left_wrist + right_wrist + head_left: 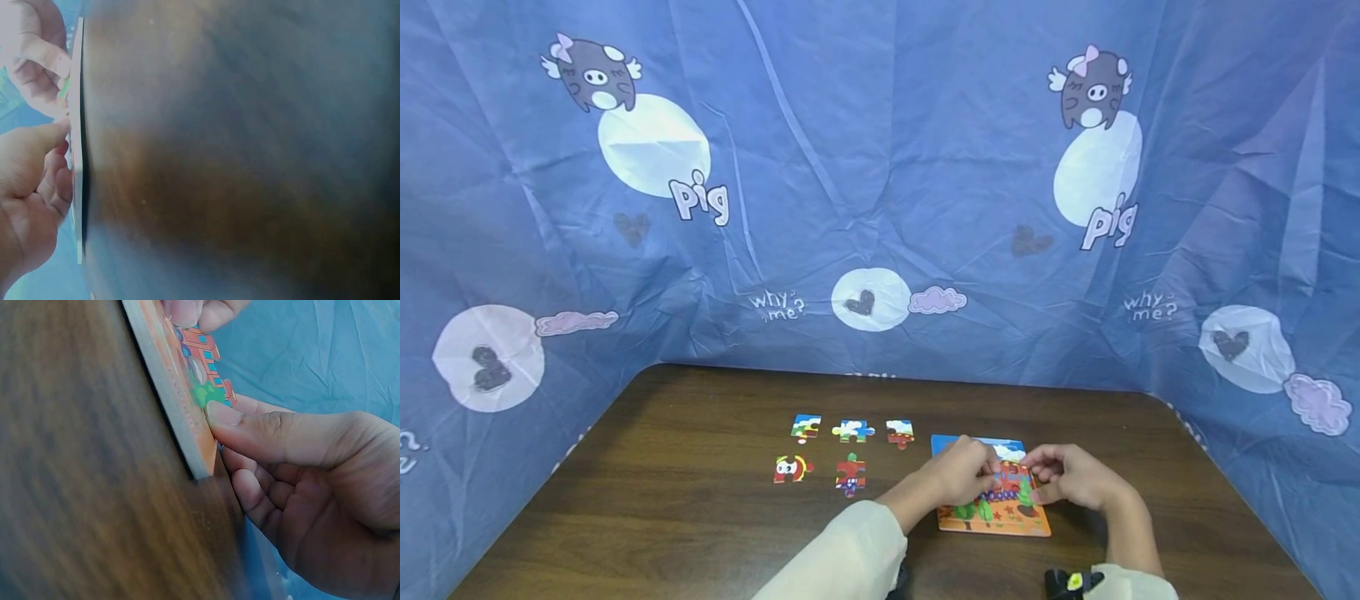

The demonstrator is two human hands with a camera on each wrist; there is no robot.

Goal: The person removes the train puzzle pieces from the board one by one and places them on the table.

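A puzzle board (994, 526) with a colorful train picture lies on the table, blue at its far edge and orange at its near edge. My left hand (961, 473) is over its left half, thumb and fingertips at the red train part. From the right side, my right hand (1071, 477) pinches a puzzle piece (207, 394) with green and red print. That piece is raised at an angle from the board in the right wrist view. Left fingertips (185, 311) hold the train part farther along; where one piece ends and another begins is unclear.
Several loose puzzle pieces lie left of the board on the brown wooden table (685, 500): a top row with a sky piece (853, 431), and below it a red piece (851, 475) and a white-faced piece (790, 469). A blue printed curtain (880, 208) surrounds the table.
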